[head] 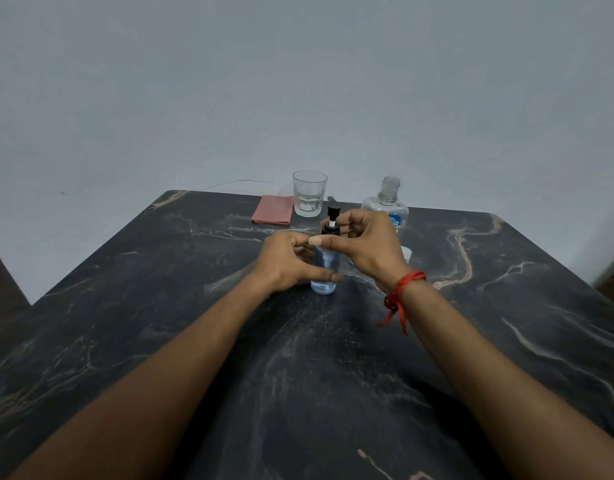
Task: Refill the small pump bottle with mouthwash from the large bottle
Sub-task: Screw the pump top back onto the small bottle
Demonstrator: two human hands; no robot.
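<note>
Marble, dark and veined, forms the desk (506, 306). Just behind the right grip (367, 244) the large bottle (385, 206) is stood upright, uncapped. Between the two grips the small pump bottle (324, 271) is held upright on the desk, bluish liquid visible inside; its body is wrapped by the left grip (288, 261), while the black pump collar (330, 230) is pinched by the right. A twisting of the collar is judged to be in hand, probably closing after filling, though the direction cannot be read. Next, the body must be held firm and the collar turned squarely, lest liquid be spilled.
</note>
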